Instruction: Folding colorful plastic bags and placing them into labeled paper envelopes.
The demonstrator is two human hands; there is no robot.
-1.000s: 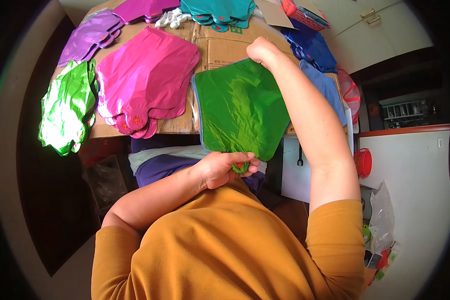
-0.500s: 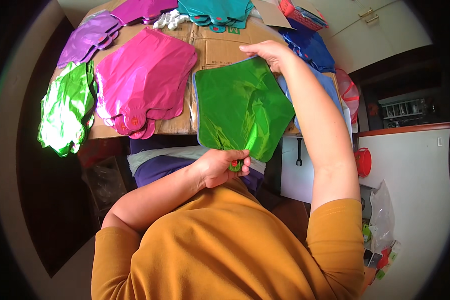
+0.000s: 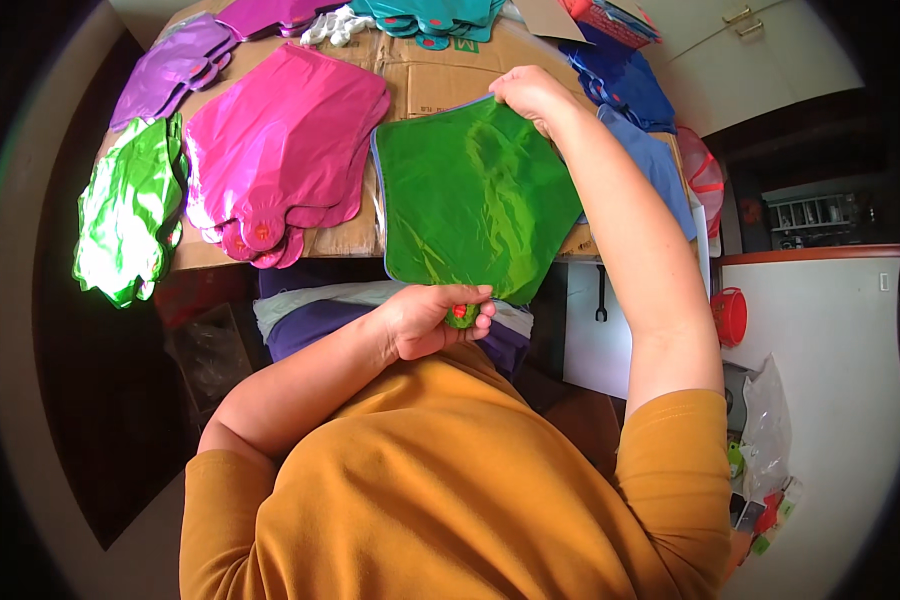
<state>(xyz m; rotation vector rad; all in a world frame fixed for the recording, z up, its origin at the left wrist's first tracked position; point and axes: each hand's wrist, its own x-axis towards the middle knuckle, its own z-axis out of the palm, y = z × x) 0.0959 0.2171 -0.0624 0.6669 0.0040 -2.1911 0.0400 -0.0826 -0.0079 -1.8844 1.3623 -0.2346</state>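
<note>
green foil balloon (image 3: 475, 205) now lower, flatter on the cardboard (image 3: 440, 75) | left hand (image 3: 435, 318) pinches neck — right hand (image 3: 530, 95) grips top edge | one green balloon held, one pink stack (image 3: 280, 150)

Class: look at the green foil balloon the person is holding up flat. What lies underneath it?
Under the green foil balloon lies brown cardboard, showing above its top edge and beside its left edge. A blue balloon peeks out on the right. Whatever sits directly beneath the green foil is covered.

left hand (image 3: 432, 318) curled shut, right hand (image 3: 530, 95) outstretched, pinching
</note>
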